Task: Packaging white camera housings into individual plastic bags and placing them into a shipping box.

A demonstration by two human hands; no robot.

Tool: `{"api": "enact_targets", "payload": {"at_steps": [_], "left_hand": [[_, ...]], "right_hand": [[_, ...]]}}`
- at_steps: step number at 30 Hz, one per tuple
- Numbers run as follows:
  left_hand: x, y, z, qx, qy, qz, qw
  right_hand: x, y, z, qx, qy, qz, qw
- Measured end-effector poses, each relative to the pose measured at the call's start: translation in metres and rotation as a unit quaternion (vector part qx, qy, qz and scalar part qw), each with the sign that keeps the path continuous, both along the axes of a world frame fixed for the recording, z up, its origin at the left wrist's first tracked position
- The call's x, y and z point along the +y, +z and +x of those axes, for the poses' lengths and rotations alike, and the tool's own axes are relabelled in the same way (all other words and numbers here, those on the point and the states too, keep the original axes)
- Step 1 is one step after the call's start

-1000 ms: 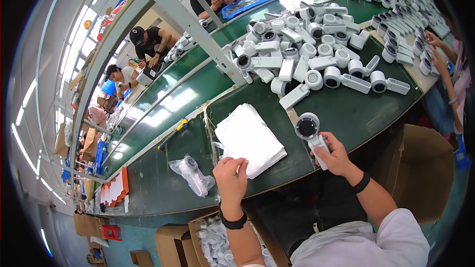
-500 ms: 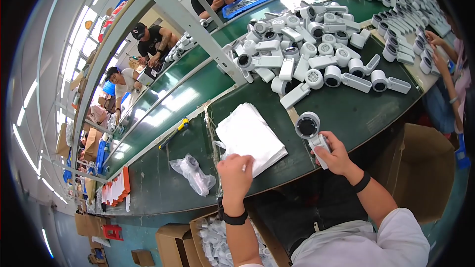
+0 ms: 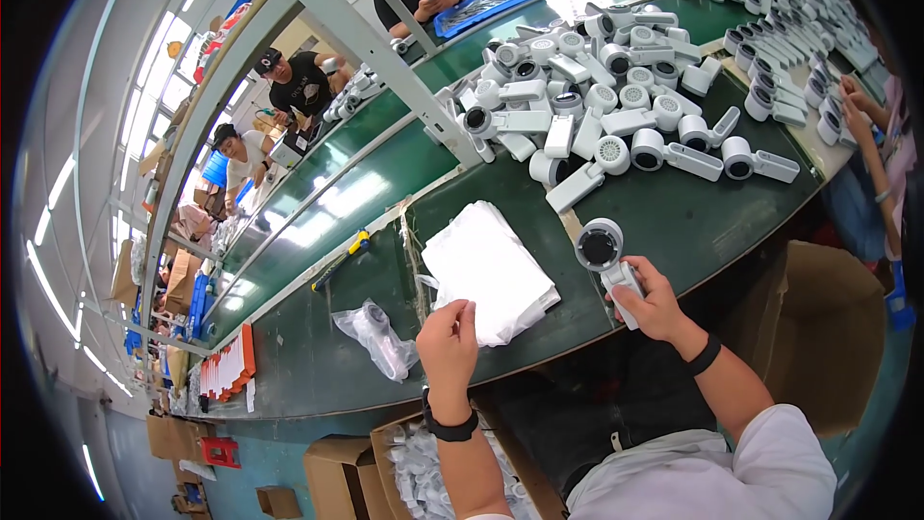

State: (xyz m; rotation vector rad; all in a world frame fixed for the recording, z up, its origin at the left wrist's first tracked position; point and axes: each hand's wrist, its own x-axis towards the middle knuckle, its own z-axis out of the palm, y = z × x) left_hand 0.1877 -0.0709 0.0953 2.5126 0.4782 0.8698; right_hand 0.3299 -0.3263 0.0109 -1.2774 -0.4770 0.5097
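Observation:
My right hand (image 3: pixel 647 300) is wrapped around the handle of a white handheld fan (image 3: pixel 600 245), its round head with a dark centre turned upward. My left hand (image 3: pixel 448 347) is closed in a pinch beside the lower left edge of a stack of thin white plastic bags (image 3: pixel 491 270). Whether anything is between those fingertips is too small to tell. Left of that hand lies a fan wrapped in a clear bag (image 3: pixel 377 339). A large heap of similar white fans (image 3: pixel 616 87) covers the table beyond my right hand.
A yellow-and-black tool (image 3: pixel 342 255) lies on the green table (image 3: pixel 289 366). Below its edge stand a carton of bagged fans (image 3: pixel 423 472) and an open carton (image 3: pixel 818 337). A metal post (image 3: pixel 385 67) rises before the conveyor (image 3: pixel 337 188). Co-workers sit beyond; another person's hands (image 3: pixel 857 106) are at right.
My left hand has turned, its fingertips now pointing up at the edge of the bag stack. My right hand and its fan have stayed in place.

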Motion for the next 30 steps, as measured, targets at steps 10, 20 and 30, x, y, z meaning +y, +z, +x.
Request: {"api": "enact_targets", "payload": {"at_steps": [10, 20, 30], "left_hand": [[-0.044, 0.014, 0.002, -0.053, -0.051, -0.109, 0.991], [-0.081, -0.013, -0.002, -0.101, -0.061, -0.23, 0.966], [-0.078, -0.021, -0.015, -0.101, -0.021, -0.193, 0.976]], "right_hand": [[0.0, -0.004, -0.001, -0.004, -0.002, -0.006, 1.0], [0.027, 0.039, -0.038, -0.08, -0.009, -0.046, 0.996], [0.057, 0.042, -0.04, -0.172, -0.156, -0.127, 0.964]]}}
